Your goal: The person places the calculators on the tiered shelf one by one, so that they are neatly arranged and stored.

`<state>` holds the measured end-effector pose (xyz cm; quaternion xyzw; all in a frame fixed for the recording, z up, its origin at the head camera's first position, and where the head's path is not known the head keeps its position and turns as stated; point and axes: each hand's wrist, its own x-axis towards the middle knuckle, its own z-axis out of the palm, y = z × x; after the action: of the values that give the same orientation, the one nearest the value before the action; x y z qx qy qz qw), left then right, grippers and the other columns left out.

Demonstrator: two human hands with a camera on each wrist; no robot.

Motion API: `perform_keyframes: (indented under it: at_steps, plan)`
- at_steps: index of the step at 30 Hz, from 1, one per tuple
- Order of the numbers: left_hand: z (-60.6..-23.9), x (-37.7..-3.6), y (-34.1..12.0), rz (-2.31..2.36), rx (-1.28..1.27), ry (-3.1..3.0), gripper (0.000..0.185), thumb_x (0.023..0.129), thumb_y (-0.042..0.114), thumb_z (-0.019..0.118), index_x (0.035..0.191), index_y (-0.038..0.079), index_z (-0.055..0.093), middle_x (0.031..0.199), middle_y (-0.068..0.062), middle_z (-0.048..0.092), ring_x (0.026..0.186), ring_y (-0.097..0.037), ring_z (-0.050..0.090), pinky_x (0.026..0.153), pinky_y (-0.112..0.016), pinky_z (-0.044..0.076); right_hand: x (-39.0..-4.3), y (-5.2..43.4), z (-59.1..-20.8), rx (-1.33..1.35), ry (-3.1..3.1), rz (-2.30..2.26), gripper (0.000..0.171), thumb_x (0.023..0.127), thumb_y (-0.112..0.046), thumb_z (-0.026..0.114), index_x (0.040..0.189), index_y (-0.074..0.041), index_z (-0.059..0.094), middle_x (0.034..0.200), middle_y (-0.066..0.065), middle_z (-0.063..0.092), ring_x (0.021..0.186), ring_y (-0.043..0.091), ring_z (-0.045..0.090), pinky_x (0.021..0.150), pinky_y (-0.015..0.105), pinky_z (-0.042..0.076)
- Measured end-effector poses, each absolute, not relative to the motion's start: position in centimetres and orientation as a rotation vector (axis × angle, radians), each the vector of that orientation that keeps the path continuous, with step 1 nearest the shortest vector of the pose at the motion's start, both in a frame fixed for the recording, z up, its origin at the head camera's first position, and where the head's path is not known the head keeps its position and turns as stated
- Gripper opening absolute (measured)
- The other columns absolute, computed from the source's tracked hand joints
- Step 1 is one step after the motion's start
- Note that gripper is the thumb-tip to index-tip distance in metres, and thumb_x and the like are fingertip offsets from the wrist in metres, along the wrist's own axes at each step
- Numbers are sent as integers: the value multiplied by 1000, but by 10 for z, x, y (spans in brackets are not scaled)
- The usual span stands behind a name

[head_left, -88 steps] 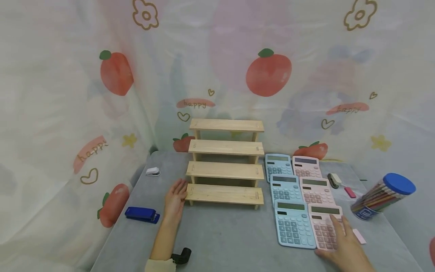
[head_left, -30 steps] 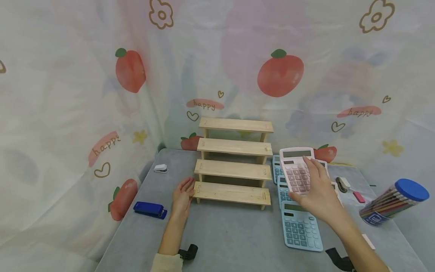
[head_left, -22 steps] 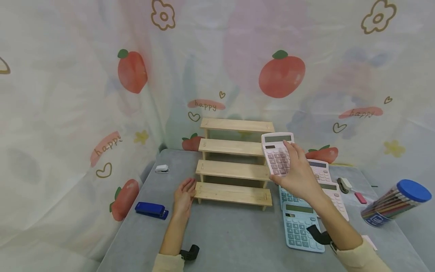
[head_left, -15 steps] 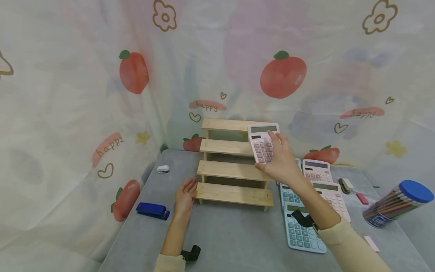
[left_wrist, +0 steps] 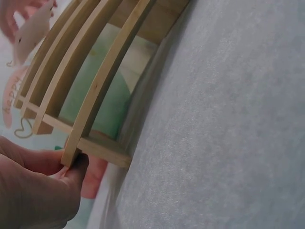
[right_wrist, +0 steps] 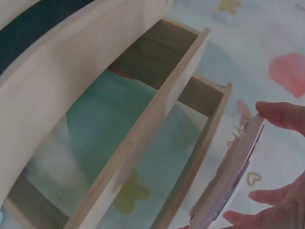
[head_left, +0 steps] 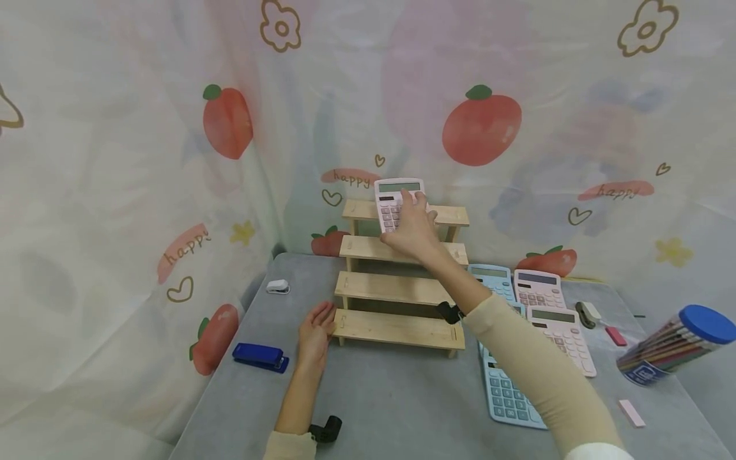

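A tiered wooden display stand point(head_left: 397, 329) stands on the grey table against the backdrop. My right hand point(head_left: 415, 229) grips a pink calculator point(head_left: 388, 207) by its sides, in front of and over the top tier. In the right wrist view the calculator point(right_wrist: 231, 179) shows edge-on between thumb and fingers, beside the uppermost board. My left hand point(head_left: 314, 338) is at the left end of the lowest tier. Seen in the left wrist view, its thumb and fingers pinch the end of that lowest board point(left_wrist: 95, 93).
Blue calculators point(head_left: 508, 393) and pink calculators point(head_left: 560, 335) lie to the right of the stand, partly behind my right sleeve. Farther right are a tub of pencils point(head_left: 669, 348), a dark stapler point(head_left: 586, 314) and erasers point(head_left: 631, 413). Blue point(head_left: 260, 356) and white point(head_left: 278, 286) staplers lie left.
My right hand has lifted the front pink calculator from the row and carried it left and up to the stand's top tier. My left hand stays at the lowest board.
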<state>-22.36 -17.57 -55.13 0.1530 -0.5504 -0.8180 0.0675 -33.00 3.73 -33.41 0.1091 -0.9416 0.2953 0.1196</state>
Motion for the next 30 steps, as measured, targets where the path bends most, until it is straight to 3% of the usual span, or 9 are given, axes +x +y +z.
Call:
perform_keyframes:
  at_steps: [8, 17, 23, 30]
  plan:
    - [-550, -221, -172, -2430, 489, -1681, 63, 94, -23, 47, 154, -6, 39, 155, -26, 46, 144, -37, 47, 116, -48, 43, -360, -9, -337, 171, -2825, 753, 104, 72, -28, 78, 161, -11, 27, 162, 29, 21, 131, 72, 34, 100, 78, 35]
    - [-548, -220, -171, -2400, 500, -1701, 61, 93, -23, 49, 152, -7, 41, 154, -27, 48, 143, -37, 48, 111, -43, 48, -368, -36, -346, 77, -2815, 606, 102, 84, -50, 80, 161, -7, 28, 160, 31, 27, 130, 71, 38, 100, 78, 40]
    - [-546, -221, -169, -2410, 500, -1699, 61, 94, -23, 48, 152, -7, 42, 154, -27, 48, 144, -38, 48, 116, -50, 43, -359, -19, -352, 99, -2760, 676, 112, 83, -61, 79, 164, -6, 23, 164, 30, 21, 132, 65, 39, 100, 74, 43]
    - [-546, -218, -178, -2413, 481, -1694, 62, 94, -22, 48, 154, -7, 39, 156, -27, 46, 146, -36, 46, 115, -44, 45, -317, 28, -355, 201, -2709, 810, 101, 88, -57, 77, 162, -10, 29, 165, 23, 25, 141, 51, 36, 105, 72, 39]
